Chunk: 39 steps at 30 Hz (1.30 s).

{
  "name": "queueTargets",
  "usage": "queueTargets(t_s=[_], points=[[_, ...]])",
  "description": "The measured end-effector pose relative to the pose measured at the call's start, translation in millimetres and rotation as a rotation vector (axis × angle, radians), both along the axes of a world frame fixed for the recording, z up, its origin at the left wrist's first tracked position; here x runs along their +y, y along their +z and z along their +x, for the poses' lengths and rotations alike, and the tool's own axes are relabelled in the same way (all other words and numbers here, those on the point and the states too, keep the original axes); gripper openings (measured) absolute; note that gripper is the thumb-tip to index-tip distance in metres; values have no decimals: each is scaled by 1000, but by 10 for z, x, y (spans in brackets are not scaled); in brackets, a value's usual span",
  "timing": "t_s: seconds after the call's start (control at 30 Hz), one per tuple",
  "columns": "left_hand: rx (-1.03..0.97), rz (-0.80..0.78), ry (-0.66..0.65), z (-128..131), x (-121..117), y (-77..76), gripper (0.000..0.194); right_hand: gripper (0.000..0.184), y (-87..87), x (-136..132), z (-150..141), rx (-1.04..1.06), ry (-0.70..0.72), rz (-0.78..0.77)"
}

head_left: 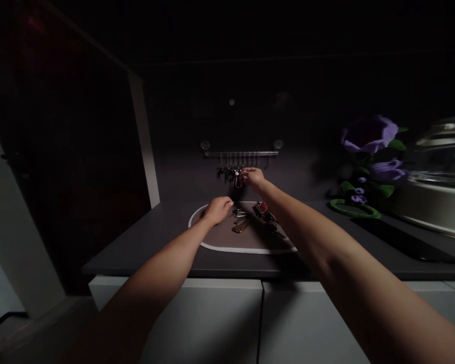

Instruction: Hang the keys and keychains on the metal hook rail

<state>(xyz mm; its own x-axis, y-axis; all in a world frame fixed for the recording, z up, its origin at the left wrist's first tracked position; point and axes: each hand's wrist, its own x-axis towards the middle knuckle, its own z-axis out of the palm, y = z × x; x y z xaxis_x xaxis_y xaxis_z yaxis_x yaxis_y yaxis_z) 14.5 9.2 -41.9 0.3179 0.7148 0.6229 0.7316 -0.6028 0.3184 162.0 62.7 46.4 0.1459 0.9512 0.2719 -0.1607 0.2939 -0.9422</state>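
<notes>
My right hand (254,178) reaches up to a metal hook rail (241,153) on the dark wall, its fingers pinched on a set of keys with a dark red fob (237,178) that hangs from one hook. More keys hang beside it. My left hand (218,209) rests with curled fingers on the left part of an oval tray with a white rim (212,246). On the tray lie several loose keys (239,214), a tan fob (241,227) and a red-tagged bunch (263,209).
The tray sits on a dark countertop (144,247) above white cabinet fronts (212,318). Purple artificial flowers (371,136) and a green ring (351,208) stand at the right, with a metal lidded pot (440,177) beyond. A dark panel and white doorframe edge (144,141) close the left.
</notes>
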Motion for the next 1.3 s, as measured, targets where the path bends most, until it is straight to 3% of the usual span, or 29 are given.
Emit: queueTargets(t_s=[0.6,0.73,0.9,1.07,1.3], points=[[49,18,-35,-6,-44,-21,24,12,124,-447,95,-38,154,30],[52,20,-40,-5,-29,-42,23,12,59,-566,106,-42,142,46],[60,2,9,-3,-73,-53,21,15,-158,-663,141,-92,60,66],[139,-12,56,-1,-158,58,21,19,-396,-677,268,-307,-10,120],[296,-100,-2,154,-160,348,20,25,-579,-708,496,-845,-87,217]])
